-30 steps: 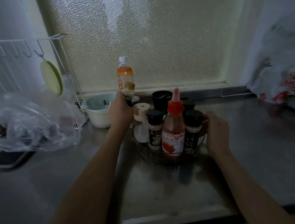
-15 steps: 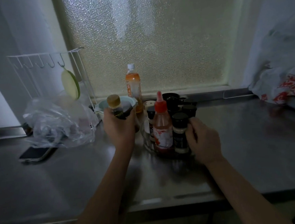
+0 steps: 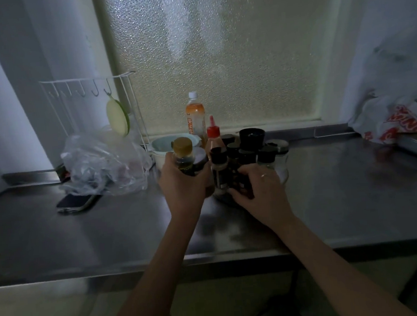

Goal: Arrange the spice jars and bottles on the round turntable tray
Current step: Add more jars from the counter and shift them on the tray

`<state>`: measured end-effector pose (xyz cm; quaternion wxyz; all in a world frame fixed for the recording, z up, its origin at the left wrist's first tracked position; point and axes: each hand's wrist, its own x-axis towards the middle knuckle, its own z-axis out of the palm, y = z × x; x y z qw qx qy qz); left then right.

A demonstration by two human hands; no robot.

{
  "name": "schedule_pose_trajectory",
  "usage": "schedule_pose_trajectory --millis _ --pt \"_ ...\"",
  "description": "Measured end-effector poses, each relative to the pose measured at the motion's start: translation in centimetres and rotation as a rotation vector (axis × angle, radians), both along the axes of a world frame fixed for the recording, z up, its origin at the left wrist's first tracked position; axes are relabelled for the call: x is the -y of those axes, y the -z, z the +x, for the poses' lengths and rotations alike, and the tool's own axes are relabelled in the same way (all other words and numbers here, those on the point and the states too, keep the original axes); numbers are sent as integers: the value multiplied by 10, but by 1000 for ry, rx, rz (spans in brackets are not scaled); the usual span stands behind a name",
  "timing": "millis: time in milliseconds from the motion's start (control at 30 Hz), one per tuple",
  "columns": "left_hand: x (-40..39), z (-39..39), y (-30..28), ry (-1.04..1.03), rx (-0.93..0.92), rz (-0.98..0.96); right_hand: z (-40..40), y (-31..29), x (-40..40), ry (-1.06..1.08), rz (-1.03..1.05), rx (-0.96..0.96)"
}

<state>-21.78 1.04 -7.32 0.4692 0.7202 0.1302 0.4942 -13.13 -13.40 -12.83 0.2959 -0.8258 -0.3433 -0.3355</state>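
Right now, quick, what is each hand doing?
Left hand: closed around a small bottle with a tan cap.
Right hand: fingers curled on the dark jars at the turntable's front; a firm grip cannot be told.

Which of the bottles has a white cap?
The tall orange drink bottle at the window, behind the tray cluster. The squeeze bottle has a red cap; the bottle in the left hand has a yellowish one.

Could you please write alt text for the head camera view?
A person's left hand holds a tan-capped bottle beside a cluster of spice jars, while the right hand grips the cluster's front. Behind stands an orange drink bottle against a frosted window.
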Motion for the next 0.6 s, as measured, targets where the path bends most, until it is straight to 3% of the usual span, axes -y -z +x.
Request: schedule_pose_trajectory --millis 167,267,367,600 --pt "11 -5 2 40 -5 5 -27 -4 -26 -98 30 -255" --pt "22 -3 5 146 6 44 -31 -5 -31 -163 182 -410" --pt "27 3 3 225 0 76 -30 -12 -24 -197 309 -462" --pt "17 29 1 263 36 106 -21 -7 -14 -37 370 -377"
